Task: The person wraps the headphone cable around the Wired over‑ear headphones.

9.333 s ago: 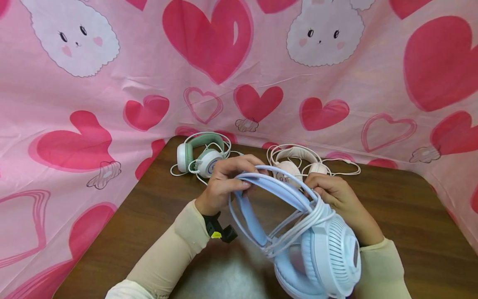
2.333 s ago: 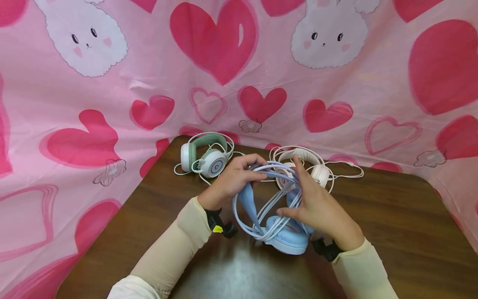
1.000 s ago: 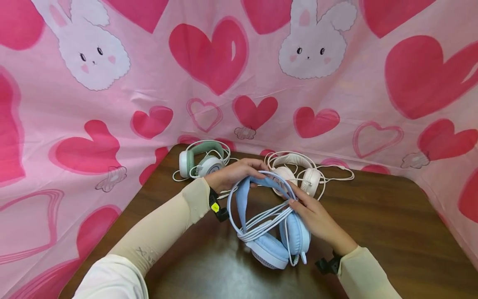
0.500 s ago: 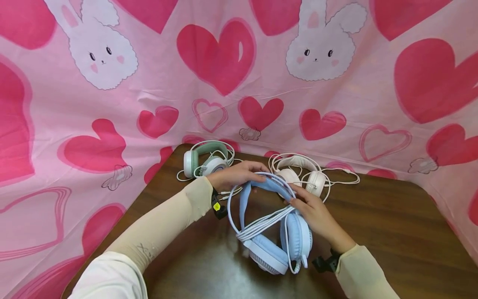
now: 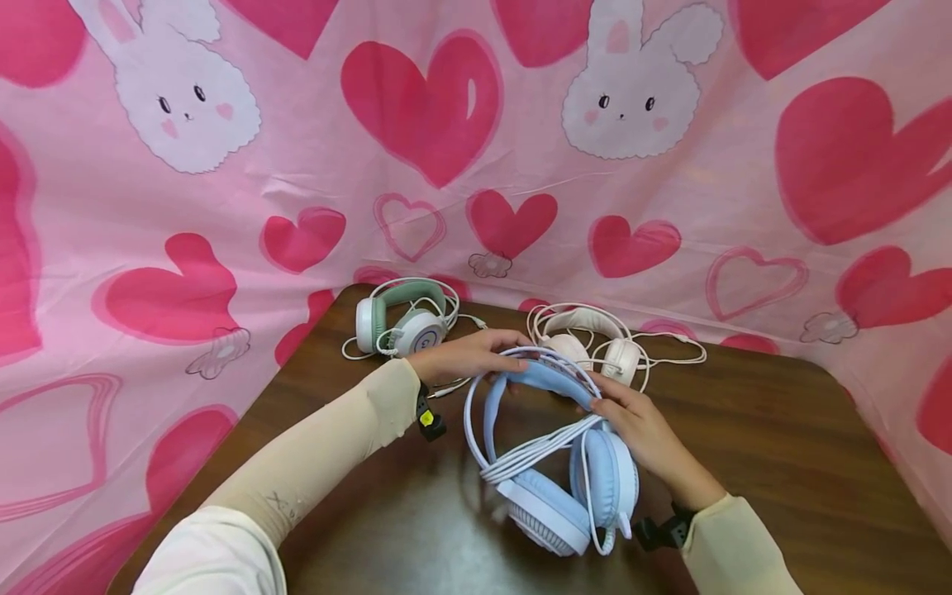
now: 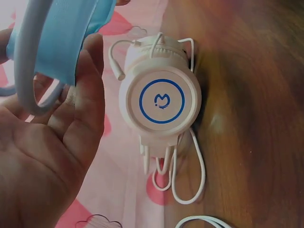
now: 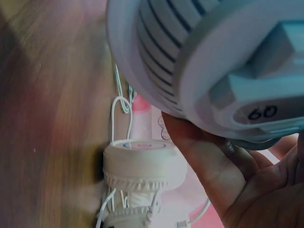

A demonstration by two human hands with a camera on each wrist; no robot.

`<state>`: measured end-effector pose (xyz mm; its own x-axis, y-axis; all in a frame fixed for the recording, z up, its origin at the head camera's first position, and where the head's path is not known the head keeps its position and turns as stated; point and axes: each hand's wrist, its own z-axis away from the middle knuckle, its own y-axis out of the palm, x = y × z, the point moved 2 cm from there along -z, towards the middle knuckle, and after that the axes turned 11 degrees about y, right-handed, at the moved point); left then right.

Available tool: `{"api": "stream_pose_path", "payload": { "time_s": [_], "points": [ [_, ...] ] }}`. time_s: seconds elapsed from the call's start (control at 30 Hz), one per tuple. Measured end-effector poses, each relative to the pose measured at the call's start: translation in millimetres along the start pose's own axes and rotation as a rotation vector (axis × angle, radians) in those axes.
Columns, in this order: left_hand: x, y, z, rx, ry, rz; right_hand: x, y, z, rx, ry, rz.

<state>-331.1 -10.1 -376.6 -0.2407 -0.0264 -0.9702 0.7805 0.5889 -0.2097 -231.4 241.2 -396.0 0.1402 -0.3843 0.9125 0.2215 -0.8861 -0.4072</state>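
Observation:
Light-blue headphones point(image 5: 546, 382) are held up over the table, ear cups hanging down, with their white cable point(image 5: 531, 453) wound several times across the frame. My left hand point(image 5: 468, 354) grips the top left of the headband, thumb on the padded inner strap; the left wrist view shows the hand point(image 6: 52, 147) around the blue strap point(image 6: 59, 45). On the other side my right hand point(image 5: 643, 426) holds the band just above the right ear cup point(image 5: 604, 475). In the right wrist view, the outer ear cup point(image 7: 156, 52) with a "60" mark hides most of the fingers.
Green-and-white headphones point(image 5: 405, 318) lie at the back left of the brown table point(image 5: 744, 463). Cream headphones point(image 5: 623, 357) with a loose cable lie at the back, right behind the held pair. A pink heart-patterned cloth point(image 5: 521, 149) hangs behind the table.
Earlier the blue headphones were tilted with one ear cup toward the lower right; they have been turned so both cups hang down. My right hand has re-gripped the band. Lately they shifted slightly right.

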Motion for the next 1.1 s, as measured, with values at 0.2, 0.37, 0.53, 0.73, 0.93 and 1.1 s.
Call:
{"api": "stream_pose_path", "payload": {
  "time_s": [0.2, 0.37, 0.53, 0.73, 0.93, 1.1],
  "points": [
    [6.6, -3.7, 6.9, -0.041, 0.044, 0.017, -0.7, -10.6, 2.5, -0.008, 0.039, 0.008],
    [19.0, -2.0, 9.9, -0.078, 0.028, 0.1, -5.7, -23.0, 8.1, -0.035, 0.084, 0.016],
    [34.7, 2.9, 11.3, -0.141, -0.042, 0.1, -13.5, -35.6, 14.8, -0.078, 0.091, 0.027],
    [51.7, 9.3, 12.0, -0.231, -0.107, 0.009, -20.9, -54.5, 24.1, -0.14, 0.101, 0.059],
    [66.7, 10.6, 7.3, -0.271, -0.143, -0.004, -30.0, -75.1, 36.1, -0.151, 0.119, -0.011],
    [72.4, 9.0, 0.8, -0.302, -0.164, -0.002, -38.7, -90.5, 45.1, -0.171, 0.122, -0.04]
  ]
}}
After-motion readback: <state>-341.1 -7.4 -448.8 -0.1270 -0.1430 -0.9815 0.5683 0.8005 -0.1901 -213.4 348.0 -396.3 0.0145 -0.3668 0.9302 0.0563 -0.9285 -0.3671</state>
